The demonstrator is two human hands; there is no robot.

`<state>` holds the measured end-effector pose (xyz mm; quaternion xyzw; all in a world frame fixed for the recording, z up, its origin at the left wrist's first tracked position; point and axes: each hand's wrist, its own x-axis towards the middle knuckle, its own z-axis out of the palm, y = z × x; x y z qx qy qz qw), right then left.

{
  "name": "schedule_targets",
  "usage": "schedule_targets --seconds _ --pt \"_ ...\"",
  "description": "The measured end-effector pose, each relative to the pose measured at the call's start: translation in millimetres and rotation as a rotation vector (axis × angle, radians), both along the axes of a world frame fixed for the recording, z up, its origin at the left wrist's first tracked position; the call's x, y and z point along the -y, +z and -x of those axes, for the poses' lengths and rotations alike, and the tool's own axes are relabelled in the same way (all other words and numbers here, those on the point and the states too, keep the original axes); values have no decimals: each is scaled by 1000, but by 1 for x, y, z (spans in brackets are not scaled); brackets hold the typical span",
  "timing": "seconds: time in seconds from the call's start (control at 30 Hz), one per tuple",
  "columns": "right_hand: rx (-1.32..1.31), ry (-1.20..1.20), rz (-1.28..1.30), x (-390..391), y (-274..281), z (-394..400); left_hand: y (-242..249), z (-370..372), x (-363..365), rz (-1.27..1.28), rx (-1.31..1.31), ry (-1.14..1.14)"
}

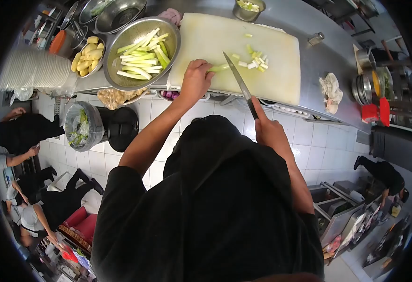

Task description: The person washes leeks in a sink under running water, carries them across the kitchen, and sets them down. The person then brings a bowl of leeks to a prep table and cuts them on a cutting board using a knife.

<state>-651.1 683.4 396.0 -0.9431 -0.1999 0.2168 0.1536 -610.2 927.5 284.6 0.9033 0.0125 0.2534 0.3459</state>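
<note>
My left hand (197,77) is closed on a pale green celery stalk (220,68) lying on the white cutting board (196,37). In my right hand (269,129) is a long knife (238,77), gripped by its dark handle with the index finger stretched along it. The blade slants across the board, right by the stalk's free end. Short cut celery pieces (257,62) are scattered to the right of the blade. Beside the board on the left, a metal colander (114,75) holds longer celery sticks (142,58).
Peeled potatoes fill a bowl (89,58) left of the colander. A small metal pot (249,14) with cut pieces stands behind the board. A crumpled cloth (330,91) and glass shaker (315,38) lie right. A lined bin (81,127) stands below left. Other people work nearby.
</note>
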Motion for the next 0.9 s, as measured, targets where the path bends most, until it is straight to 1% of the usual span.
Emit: schedule_targets --seconds 0.1,0.23,0.37,0.43,0.47,0.57,0.67,0.77,0.87,0.9 --pt "-31 14 8 3 5 6 -7 -3 -2 14 13 -20" --pt "-36 22 38 4 -5 8 -11 -5 -1 15 23 -26" --pt "-36 5 65 -4 -40 0 -13 -4 -1 -3 18 -30" --pt "55 52 -57 -7 -54 -11 -11 -6 -3 -12 9 -32" --pt "100 71 -120 -9 -54 -13 -10 -4 -3 -13 -1 -39" --pt "112 80 -111 -9 -38 -13 -4 -2 -3 5 -2 -39" --pt "-10 48 -19 -8 -9 -4 0 4 -6 14 23 -30" --pt "-46 57 1 -3 -10 1 -1 7 -5 41 38 -24" --pt "-42 61 95 -6 -34 1 -6 2 -4 40 28 -32" --pt "-45 60 54 -8 -42 0 -7 2 -5 32 21 -36"
